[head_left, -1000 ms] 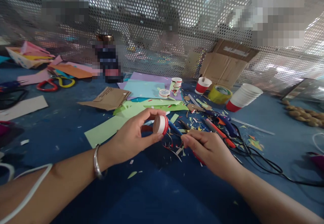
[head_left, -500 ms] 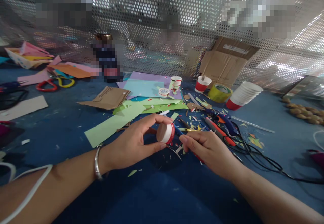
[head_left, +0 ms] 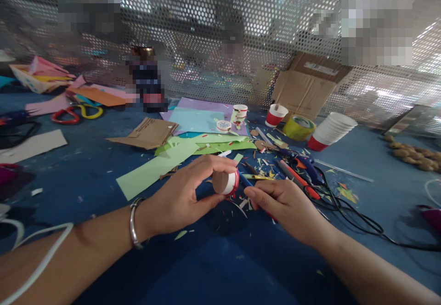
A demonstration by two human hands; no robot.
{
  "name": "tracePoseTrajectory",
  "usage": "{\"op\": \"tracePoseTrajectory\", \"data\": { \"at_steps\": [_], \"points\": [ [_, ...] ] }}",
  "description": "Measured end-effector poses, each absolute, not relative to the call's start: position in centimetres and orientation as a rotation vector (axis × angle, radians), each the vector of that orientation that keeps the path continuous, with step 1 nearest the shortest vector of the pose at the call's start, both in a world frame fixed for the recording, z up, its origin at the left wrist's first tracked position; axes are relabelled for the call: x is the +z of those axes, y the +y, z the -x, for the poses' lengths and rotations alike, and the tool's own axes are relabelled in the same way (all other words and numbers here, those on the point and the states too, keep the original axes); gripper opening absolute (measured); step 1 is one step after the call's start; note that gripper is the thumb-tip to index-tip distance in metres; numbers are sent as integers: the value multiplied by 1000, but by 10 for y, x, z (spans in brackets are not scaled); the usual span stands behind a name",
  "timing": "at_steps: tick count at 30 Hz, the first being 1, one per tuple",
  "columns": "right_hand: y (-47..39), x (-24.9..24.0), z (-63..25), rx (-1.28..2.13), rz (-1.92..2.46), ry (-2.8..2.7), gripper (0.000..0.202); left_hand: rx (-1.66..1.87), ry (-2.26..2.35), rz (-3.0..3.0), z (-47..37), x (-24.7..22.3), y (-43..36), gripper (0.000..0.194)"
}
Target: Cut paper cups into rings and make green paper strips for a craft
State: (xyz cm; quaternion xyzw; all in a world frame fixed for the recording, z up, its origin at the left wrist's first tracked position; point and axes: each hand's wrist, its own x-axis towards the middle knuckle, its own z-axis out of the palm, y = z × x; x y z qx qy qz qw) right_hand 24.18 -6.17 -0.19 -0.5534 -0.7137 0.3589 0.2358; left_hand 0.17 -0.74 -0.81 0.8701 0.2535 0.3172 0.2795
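My left hand (head_left: 182, 194) pinches a small cut-down paper cup piece (head_left: 226, 182), white with a red rim and a brown cardboard face, between thumb and fingers just above the blue table (head_left: 213, 259). My right hand (head_left: 285, 206) lies close beside it to the right, fingers curled on something red that is mostly hidden under the hand; its fingertips nearly touch the cup piece. Paper scraps (head_left: 241, 201) litter the table under both hands.
Green paper strips (head_left: 161, 162) and cardboard (head_left: 148, 132) lie behind my left hand. Pens, red-handled scissors (head_left: 299, 176) and a black cable (head_left: 354, 222) lie right. Farther back stand red-and-white cups (head_left: 275, 114), a stack of cups (head_left: 330, 130), yellow tape (head_left: 299, 127) and a cardboard box (head_left: 310, 87).
My left hand has turned the cup piece and lowered it slightly toward the table, so its brown face now shows. My right hand stayed nearly in place, close to it.
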Motion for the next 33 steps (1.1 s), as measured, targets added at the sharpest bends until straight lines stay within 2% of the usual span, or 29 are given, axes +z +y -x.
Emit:
{"op": "tracePoseTrajectory", "data": {
  "at_steps": [7,13,17,21,26,33],
  "points": [
    [-61,-4,-241,963,1485,-1957,53,865,653,-2411,2,-5,-5,46],
    [-64,1,-249,836,1478,-1968,50,637,731,-1723,5,-6,7,45],
    [-70,4,-246,666,1487,-1937,40,514,720,-1605,2,-5,8,41],
    [-71,0,-238,485,1419,-1962,32,423,696,-1609,-5,-3,1,34],
    [-68,-5,-232,429,1288,-2058,12,381,655,-1671,-9,-1,-6,32],
    [-69,-8,-231,403,1197,-2138,21,377,809,-1961,-10,0,-24,27]
  ]
}}
